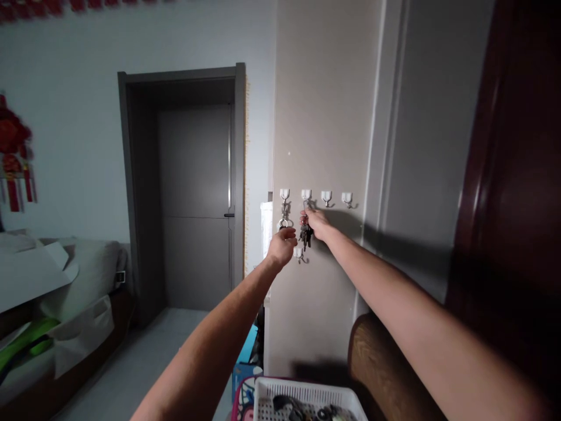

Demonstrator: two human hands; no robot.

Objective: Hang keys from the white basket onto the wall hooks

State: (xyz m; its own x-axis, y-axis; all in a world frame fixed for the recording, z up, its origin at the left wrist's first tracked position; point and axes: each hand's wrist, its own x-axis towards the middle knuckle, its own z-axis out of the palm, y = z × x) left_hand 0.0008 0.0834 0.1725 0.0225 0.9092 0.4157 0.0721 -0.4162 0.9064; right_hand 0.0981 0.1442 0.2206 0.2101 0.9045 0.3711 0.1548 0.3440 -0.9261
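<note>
Where white hooks (pixel 326 197) are fixed to the wall, a dark key bunch (pixel 305 235) under the second is gripped by the right hand (pixel 316 223); the left hand (pixel 283 245) is closed just beside it.

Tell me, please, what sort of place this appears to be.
Most likely a home, perhaps a living room near the entrance: keys hang on wall hooks, there is a grey inner door, and a covered sofa and red hanging ornament are on the left.
</note>
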